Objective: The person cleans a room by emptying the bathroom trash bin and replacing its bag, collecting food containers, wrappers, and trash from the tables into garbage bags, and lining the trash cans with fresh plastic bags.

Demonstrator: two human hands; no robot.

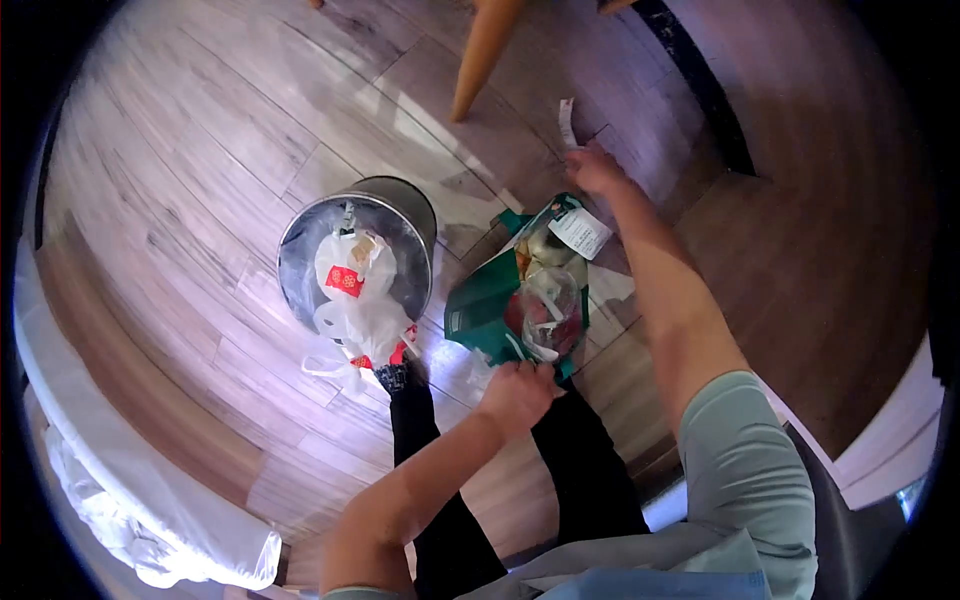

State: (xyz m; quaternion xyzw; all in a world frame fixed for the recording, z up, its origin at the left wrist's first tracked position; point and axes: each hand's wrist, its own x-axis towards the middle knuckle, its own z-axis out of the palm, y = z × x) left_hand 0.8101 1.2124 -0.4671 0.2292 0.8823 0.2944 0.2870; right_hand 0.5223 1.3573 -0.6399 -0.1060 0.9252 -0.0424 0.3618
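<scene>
My left hand (518,395) is closed on the near edge of a green bag (480,305) that stands open on the floor by my feet. Inside the bag are a clear plastic cup (548,310) and other wrapped items that I cannot make out. A white printed label (581,233) shows at the bag's far right side. Beyond the bag, my right hand (597,170) has its fingers together at the lower end of a narrow white paper strip (567,122). The hand's back partly hides the grip.
Left of the bag stands a round bin (425,225) holding white plastic bags (370,320) with red prints, which spill over its near rim. A wooden furniture leg (485,55) rises beyond. White bedding (150,480) lies at the lower left. My feet are close to bin and bag.
</scene>
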